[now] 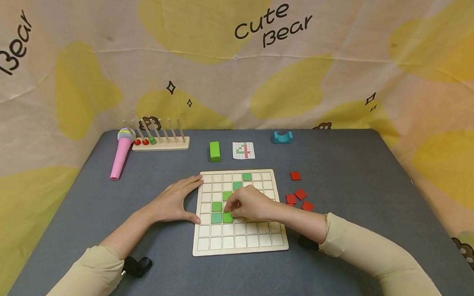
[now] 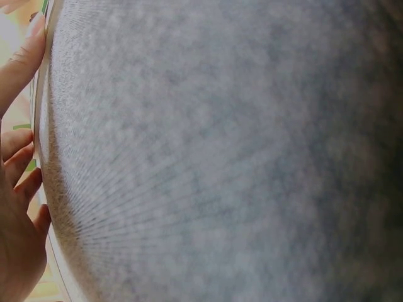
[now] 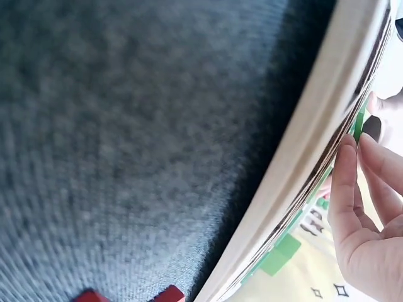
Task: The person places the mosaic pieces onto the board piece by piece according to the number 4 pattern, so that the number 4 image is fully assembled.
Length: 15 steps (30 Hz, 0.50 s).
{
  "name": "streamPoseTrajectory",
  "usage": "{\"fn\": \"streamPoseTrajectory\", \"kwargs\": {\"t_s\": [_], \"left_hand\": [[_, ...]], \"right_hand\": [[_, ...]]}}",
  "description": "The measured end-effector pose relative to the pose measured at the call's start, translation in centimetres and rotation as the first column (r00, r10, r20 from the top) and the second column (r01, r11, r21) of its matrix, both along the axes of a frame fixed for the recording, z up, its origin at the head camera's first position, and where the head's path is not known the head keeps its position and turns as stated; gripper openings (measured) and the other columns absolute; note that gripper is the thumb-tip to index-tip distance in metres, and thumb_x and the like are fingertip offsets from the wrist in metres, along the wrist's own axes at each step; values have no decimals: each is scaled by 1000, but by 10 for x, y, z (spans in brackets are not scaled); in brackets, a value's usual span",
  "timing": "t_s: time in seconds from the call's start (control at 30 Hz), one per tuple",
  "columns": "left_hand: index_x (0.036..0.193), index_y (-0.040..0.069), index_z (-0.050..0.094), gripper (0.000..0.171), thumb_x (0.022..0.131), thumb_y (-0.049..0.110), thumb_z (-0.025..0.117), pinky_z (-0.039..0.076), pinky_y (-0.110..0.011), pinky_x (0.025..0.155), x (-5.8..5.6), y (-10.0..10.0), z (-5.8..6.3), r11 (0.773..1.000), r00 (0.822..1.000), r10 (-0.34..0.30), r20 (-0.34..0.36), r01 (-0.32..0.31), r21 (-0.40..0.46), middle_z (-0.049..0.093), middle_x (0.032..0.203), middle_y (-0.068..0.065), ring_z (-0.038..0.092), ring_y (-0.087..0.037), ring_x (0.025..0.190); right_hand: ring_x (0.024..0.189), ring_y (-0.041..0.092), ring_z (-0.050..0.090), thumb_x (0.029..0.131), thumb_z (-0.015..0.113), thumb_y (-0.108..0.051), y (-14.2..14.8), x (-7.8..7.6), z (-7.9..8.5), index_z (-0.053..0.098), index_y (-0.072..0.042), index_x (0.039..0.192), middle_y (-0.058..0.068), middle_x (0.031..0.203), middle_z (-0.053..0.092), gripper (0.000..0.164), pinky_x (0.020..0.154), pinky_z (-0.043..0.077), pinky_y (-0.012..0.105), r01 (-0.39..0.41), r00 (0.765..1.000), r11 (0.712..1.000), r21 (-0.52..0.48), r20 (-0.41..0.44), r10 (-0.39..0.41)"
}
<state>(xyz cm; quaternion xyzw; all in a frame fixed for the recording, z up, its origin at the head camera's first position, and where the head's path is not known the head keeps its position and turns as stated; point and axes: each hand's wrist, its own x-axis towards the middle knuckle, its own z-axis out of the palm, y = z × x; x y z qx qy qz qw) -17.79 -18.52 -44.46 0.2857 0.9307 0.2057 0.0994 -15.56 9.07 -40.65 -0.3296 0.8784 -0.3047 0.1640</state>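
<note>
Green, a tile (image 3: pixel 359 124) is pinched in the fingers of the right hand (image 1: pixel 251 204), likely for fine control over the wooden board (image 1: pixel 240 241) beneath them; to their left, the left hand (image 1: pixel 171 203) touches the board's edge, fingers outstretched, probably steadying it.

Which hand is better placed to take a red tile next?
The right hand, probably, once free of the green tile: red tiles lie beside its forearm, while the left hand rests at the left edge of the board.
</note>
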Motion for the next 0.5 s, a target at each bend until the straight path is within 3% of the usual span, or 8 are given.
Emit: {"fn": "streamPoseTrajectory", "kwargs": {"t_s": [0.5], "left_hand": [[153, 11, 38, 114, 63, 65, 82, 29, -65, 114, 1, 0, 0, 1000, 1000, -6, -12, 6, 6, 32, 163, -8, 31, -37, 150]], "right_hand": [[76, 3, 63, 81, 73, -4, 0, -1, -2, 80, -13, 101, -2, 86, 77, 23, 70, 50, 17, -13, 1000, 998, 54, -1, 13]]}}
